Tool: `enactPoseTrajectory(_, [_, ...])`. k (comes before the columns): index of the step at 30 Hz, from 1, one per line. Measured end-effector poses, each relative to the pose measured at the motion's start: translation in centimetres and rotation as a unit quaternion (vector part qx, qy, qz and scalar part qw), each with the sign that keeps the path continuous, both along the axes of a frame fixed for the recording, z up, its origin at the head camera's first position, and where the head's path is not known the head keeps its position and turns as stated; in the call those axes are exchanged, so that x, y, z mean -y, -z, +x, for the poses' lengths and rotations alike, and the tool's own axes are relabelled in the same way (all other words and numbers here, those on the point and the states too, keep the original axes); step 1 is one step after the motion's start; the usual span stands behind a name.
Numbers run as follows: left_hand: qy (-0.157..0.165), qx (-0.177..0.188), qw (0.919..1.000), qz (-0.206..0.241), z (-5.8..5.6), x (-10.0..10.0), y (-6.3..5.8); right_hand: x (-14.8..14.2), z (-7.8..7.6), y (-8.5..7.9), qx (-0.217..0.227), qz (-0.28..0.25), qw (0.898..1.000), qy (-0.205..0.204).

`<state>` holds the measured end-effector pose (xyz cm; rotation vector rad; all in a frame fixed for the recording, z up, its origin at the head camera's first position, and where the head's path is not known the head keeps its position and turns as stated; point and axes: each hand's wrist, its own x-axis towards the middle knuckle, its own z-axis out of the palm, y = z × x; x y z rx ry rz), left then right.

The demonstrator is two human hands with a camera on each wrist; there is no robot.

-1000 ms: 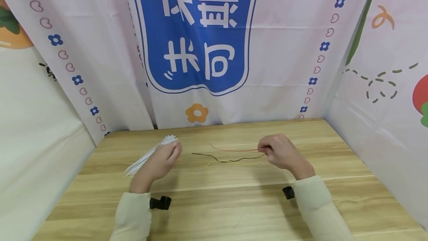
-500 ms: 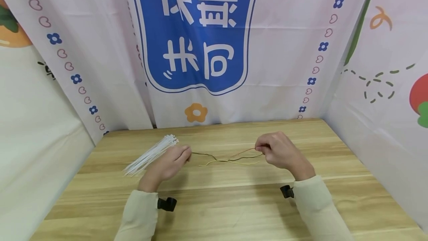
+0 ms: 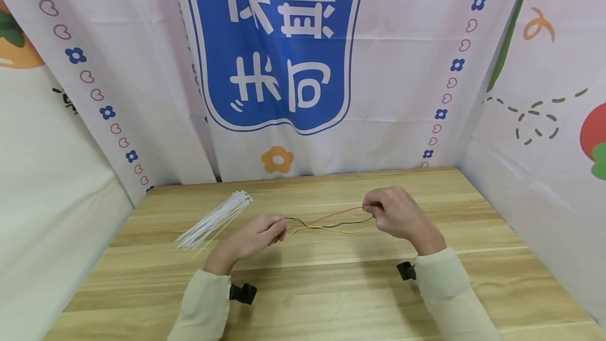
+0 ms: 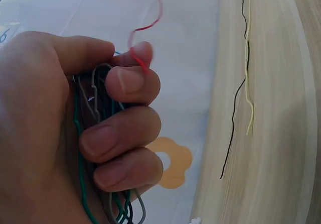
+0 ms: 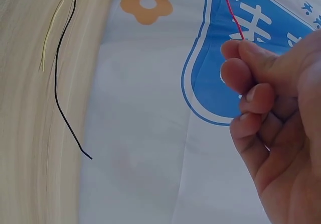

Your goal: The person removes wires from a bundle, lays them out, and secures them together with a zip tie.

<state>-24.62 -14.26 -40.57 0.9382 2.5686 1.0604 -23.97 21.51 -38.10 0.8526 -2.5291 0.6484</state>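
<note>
A thin red wire (image 3: 338, 214) runs between the hands in the head view. My right hand (image 3: 395, 217) pinches one end of this wire (image 5: 233, 17) between thumb and forefinger. Toward its other end, the red strand (image 4: 160, 8) reaches the fingertips of my left hand (image 3: 259, 236). Curled fingers of the left hand grip a bundle of green, grey and dark wires (image 4: 82, 179) against the palm; much of the bundle is hidden. Below the red wire, a black wire (image 4: 232, 123) and a yellow wire (image 4: 249, 103) lie crossing on the table.
Slim white cable ties (image 3: 215, 220) lie in a bunch on the wooden table (image 3: 312, 288), left of the wires. Printed cloth (image 3: 393, 93) hangs behind the table's far edge, with more cloth at both sides.
My left hand has moved right and a little nearer the body, leaving the cable ties uncovered. The red wire's left part has swung down over the other wires. My right hand has barely moved.
</note>
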Motion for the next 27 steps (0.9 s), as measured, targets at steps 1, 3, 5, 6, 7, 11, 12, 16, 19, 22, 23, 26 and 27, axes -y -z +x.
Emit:
enactPoseTrajectory(1, [0.004,-0.001,1.0,-0.004,0.0,-0.1,0.0,-0.1,0.0,0.0,0.001,-0.002,1.0,0.002])
enactPoseTrajectory(3, [0.014,-0.003,0.9998,-0.012,0.0,-0.2,0.0,-0.2,-0.1,0.0,0.001,-0.004,1.0,0.007])
enactPoseTrajectory(5, [0.023,-0.013,0.9995,-0.019,0.0,-0.3,0.0,-0.3,-0.1,0.1,0.001,-0.006,1.0,0.012])
enactPoseTrajectory(6, [0.028,-0.02,0.9992,-0.021,0.0,-0.3,0.0,-0.4,-0.2,0.2,0.003,-0.007,1.0,0.014])
enactPoseTrajectory(7, [0.032,-0.03,0.9988,-0.022,-0.1,-0.3,0.0,-0.5,-0.3,0.2,0.005,-0.008,1.0,0.014])
enactPoseTrajectory(11, [0.047,-0.091,0.9942,-0.031,-0.3,-0.3,0.0,-0.9,-0.5,0.3,0.018,-0.002,1.0,0.022])
enactPoseTrajectory(12, [0.049,-0.11,0.9921,-0.035,-0.3,-0.2,0.0,-1.0,-0.5,0.3,0.021,0.002,0.999,0.024])
enactPoseTrajectory(16, [0.048,-0.167,0.9838,-0.043,-0.4,-0.1,0.0,-1.1,-0.7,0.4,0.032,0.021,0.999,0.034])
enactPoseTrajectory(19, [0.057,-0.189,0.9799,-0.03,-0.3,-0.3,-0.1,-1.2,-0.9,0.8,0.049,0.033,0.997,0.047])
enactPoseTrajectory(22, [0.084,-0.202,0.9758,-0.009,-0.1,-0.5,-0.3,-1.3,-1.2,1.4,0.074,0.048,0.994,0.062])
enactPoseTrajectory(23, [0.095,-0.207,0.9736,-0.002,0.0,-0.7,-0.4,-1.4,-1.3,1.7,0.082,0.053,0.993,0.066])
enactPoseTrajectory(26, [0.117,-0.22,0.9684,0.01,0.5,-1.2,-0.9,-1.5,-1.6,2.4,0.104,0.064,0.99,0.073])
enactPoseTrajectory(27, [0.117,-0.222,0.968,0.011,0.6,-1.4,-1.0,-1.6,-1.7,2.5,0.111,0.065,0.989,0.076])
